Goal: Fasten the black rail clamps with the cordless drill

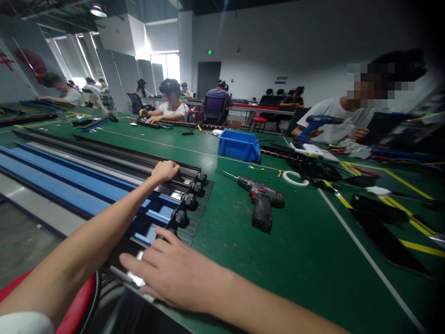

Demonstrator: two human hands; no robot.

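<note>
Several long rails, some black and some blue inside, lie side by side at the left with black cable glands (pixel 189 201) and slotted end plates (pixel 189 226) at their near ends. My left hand (pixel 166 170) is on the far black rail (pixel 139 155), its fingers curled down over it and the fingertips hidden. Closer to me, my right hand (pixel 177 271) rests palm down at the end of the nearest rails, fingers spread. It partly covers a blue rail (pixel 148 230).
On the green table (pixel 222 269) lies a black cordless drill (pixel 260 197), its bit pointing left. Beyond are a blue bin (pixel 239 144) and a white ring (pixel 295 178). A co-worker (pixel 333 116) sits across at the right beside a blue drill (pixel 316 125). A red stool (pixel 78 304) stands below the table edge.
</note>
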